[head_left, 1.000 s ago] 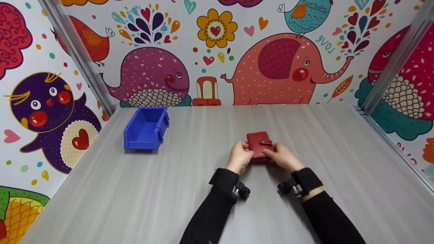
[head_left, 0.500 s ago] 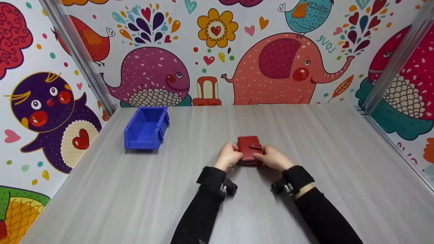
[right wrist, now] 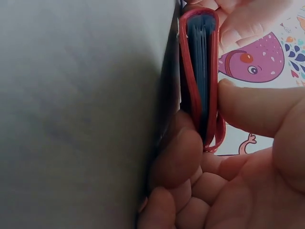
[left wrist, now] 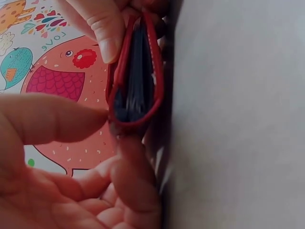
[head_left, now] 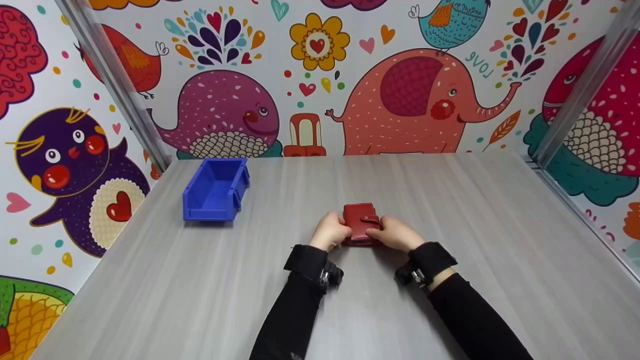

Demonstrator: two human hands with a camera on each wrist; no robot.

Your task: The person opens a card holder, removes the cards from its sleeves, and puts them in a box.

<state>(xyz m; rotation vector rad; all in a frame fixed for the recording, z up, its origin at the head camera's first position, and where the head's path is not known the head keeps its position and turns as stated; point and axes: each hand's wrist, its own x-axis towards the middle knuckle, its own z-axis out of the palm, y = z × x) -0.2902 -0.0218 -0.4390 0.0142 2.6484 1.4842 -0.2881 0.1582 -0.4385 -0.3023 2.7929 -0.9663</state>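
Observation:
A red leather wallet (head_left: 357,222) with a snap strap on its right side is held close over the table by both hands. My left hand (head_left: 331,232) pinches its left edge, thumb on the cover and fingers underneath. On the strap side my right hand (head_left: 397,234) grips the other edge, its thumb lying on the cover. Seen from the left wrist, the wallet (left wrist: 136,71) shows dark inner sleeves between its red covers. From the right wrist, the strap loops round the open side of the wallet (right wrist: 202,71).
A blue plastic bin (head_left: 215,190) stands at the back left of the grey wood-grain table (head_left: 300,190). Printed cartoon walls (head_left: 320,75) close off the back and both sides, with metal posts at the corners.
Both hands have carried the wallet left and slightly toward the body, and it has turned a little straighter. The blue bin has stayed in place.

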